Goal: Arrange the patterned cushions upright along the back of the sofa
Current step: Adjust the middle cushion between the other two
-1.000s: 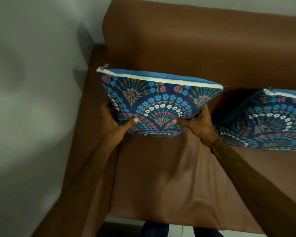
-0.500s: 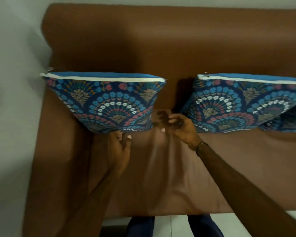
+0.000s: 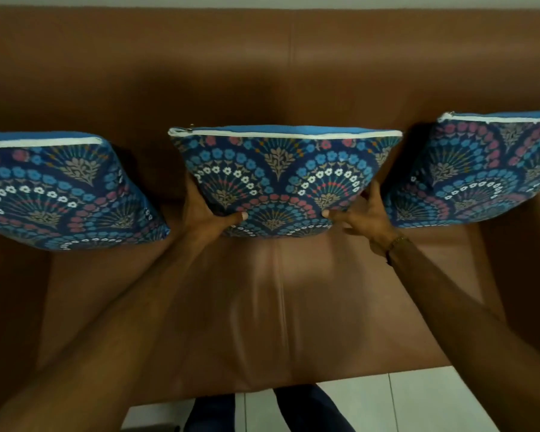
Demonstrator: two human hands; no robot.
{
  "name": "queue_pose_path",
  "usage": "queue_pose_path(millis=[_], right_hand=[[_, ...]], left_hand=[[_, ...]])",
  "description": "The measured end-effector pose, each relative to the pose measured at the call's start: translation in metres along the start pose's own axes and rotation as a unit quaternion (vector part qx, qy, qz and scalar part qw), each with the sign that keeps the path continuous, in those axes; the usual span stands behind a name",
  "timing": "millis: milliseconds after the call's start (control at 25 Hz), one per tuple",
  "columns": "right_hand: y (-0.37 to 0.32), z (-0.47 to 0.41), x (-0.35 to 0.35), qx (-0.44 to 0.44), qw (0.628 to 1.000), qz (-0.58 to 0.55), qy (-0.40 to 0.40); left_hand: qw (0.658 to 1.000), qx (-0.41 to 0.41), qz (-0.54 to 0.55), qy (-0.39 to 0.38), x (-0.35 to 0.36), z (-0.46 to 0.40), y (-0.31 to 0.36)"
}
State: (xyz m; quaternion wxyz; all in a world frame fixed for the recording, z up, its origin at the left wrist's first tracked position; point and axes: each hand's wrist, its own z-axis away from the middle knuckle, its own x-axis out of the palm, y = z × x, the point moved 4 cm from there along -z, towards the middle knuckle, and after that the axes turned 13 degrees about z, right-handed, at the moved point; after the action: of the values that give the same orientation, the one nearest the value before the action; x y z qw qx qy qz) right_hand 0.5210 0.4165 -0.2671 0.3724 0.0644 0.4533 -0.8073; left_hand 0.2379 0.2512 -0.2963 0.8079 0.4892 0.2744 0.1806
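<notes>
Three patterned cushions stand along the sofa back (image 3: 262,73), zip edges up. The person's left hand (image 3: 205,210) and right hand (image 3: 363,218) hold the middle cushion (image 3: 281,179) by its lower corners, thumbs pressed on the front face, fingers wrapped behind. So each grip is closed on that cushion, one per side.

The left cushion (image 3: 60,194) leans against the backrest, well apart from the middle one; the right cushion (image 3: 480,173) sits just beside it, its near corner close to the right hand. Whether they touch cannot be told.

The middle cushion looks upright, base at the seat (image 3: 278,291) near the centre seam (probably final seating).

Risks, as judged from here:
- Soft filling, smooth-looking sofa cover: on release the base may slide forward and the cushion slump or tip onto its face.
- Withdrawing the right hand could brush the right cushion's corner and knock it askew.
- Uneven gaps are likely to remain if the cushion is left here, closer to the right one.
</notes>
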Motion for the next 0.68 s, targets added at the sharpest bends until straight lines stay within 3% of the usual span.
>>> queue_pose_path(millis=[120,240,360,600,680], right_hand=[[-0.017,-0.008,0.0,-0.042,0.999,-0.005,0.012],[-0.007,-0.006,-0.008,-0.065,0.997,-0.023,0.044],[0.017,-0.009,-0.006,-0.042,0.998,-0.015,0.043],[0.054,-0.014,-0.011,0.019,0.999,-0.04,0.028],[0.075,-0.015,-0.025,0.046,0.998,-0.016,0.042]], left_hand=[[0.999,-0.018,0.015,0.041,0.02,0.0,-0.001],[0.999,-0.033,0.035,0.004,0.034,-0.002,-0.015],[0.999,-0.019,0.035,-0.006,0.041,-0.007,-0.025],[0.988,0.067,-0.004,0.136,0.069,0.054,-0.017],[0.99,0.095,-0.027,0.096,0.102,0.074,-0.007]])
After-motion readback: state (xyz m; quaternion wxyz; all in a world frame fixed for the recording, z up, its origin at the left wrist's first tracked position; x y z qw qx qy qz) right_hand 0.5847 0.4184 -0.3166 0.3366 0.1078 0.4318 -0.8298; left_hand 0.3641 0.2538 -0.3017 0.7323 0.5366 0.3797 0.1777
